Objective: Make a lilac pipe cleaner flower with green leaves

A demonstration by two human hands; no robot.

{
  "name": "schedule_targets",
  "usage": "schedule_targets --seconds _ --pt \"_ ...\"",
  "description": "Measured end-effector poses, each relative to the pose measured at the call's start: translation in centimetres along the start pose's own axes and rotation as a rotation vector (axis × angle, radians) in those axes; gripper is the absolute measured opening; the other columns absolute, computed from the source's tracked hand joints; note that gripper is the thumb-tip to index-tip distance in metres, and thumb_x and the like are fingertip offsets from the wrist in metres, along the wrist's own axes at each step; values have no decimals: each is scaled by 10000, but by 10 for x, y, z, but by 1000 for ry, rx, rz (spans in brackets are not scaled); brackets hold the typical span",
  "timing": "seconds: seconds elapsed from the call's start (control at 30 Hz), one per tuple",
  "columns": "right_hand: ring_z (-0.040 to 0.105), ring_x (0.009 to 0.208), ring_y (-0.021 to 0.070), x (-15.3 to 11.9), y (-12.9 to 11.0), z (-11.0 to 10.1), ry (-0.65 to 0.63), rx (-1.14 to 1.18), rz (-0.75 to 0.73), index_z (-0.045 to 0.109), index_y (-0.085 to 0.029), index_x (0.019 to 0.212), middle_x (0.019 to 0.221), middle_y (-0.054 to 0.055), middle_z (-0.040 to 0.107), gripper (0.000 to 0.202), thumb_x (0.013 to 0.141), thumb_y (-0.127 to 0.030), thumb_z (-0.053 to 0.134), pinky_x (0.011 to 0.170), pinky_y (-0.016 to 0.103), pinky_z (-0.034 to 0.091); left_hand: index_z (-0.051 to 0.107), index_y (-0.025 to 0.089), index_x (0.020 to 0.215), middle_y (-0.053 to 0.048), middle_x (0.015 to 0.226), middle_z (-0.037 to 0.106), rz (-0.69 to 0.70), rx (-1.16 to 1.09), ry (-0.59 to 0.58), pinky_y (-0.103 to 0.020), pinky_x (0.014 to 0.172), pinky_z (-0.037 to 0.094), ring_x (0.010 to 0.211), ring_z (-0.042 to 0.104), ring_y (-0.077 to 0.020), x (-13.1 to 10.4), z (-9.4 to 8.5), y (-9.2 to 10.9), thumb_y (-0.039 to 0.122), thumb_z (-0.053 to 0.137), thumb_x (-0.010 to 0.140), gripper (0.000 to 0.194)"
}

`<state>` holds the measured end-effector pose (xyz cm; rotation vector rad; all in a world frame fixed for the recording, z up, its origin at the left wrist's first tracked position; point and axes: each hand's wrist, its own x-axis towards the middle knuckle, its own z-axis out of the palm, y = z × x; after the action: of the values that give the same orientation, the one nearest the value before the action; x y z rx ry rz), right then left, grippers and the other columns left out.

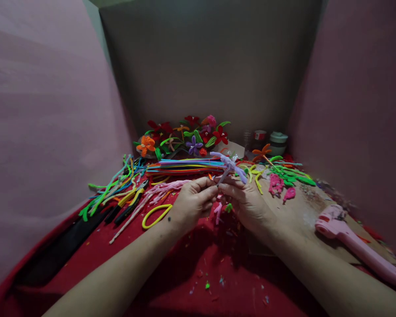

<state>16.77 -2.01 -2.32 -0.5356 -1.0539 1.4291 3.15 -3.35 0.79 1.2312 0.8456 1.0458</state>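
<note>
Both of my hands meet over the red cloth, at the lower end of a lilac pipe-cleaner flower (pixel 231 165). The flower tilts upward, its fuzzy petals spread above my fingers. My left hand (pixel 198 197) pinches the stem end between thumb and forefinger. From the other side, my right hand (pixel 246 200) closes on the stem just below the petals. The exact fingertip contact is partly hidden. A loop of yellow pipe cleaner (pixel 156 216) lies beside my left wrist, with pink pipe cleaners (pixel 165 188) behind it.
Finished pipe-cleaner flowers (pixel 193 145) stand at the back, behind a bundle of straight pipe cleaners (pixel 191 165). Pliers (pixel 127 202) lie left. On the cardboard (pixel 293 215) at right are green pieces (pixel 285 175) and a pink glue gun (pixel 353 237). A lidded jar (pixel 278 143) stands behind.
</note>
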Motion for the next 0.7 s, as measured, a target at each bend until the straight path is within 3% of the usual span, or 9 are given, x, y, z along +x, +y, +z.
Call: schedule_targets --seconds 0.23,0.53,0.7 --pt "553 651 130 0 0 0 -72 22 68 732 -218 867 764 12 683 181 696 -270 704 619 272 413 551 138 762 43 572 491 -82 -136 -81 -118 338 175 364 263 9 1 -4 1 317 677 727 222" --pt "519 560 110 2 1 -3 -61 6 58 732 -209 736 654 -6 643 122 627 -261 753 544 256 389 547 129 702 44 558 495 -109 -148 -156 -105 316 174 336 257 14 -1 -7 1 299 644 755 202" --pt "537 593 120 5 2 -8 -111 -1 69 732 -246 773 703 -13 669 143 631 -240 754 570 264 401 563 126 714 52 524 478 -178 -159 -211 -113 290 172 306 235 10 2 -9 -1 297 624 769 190"
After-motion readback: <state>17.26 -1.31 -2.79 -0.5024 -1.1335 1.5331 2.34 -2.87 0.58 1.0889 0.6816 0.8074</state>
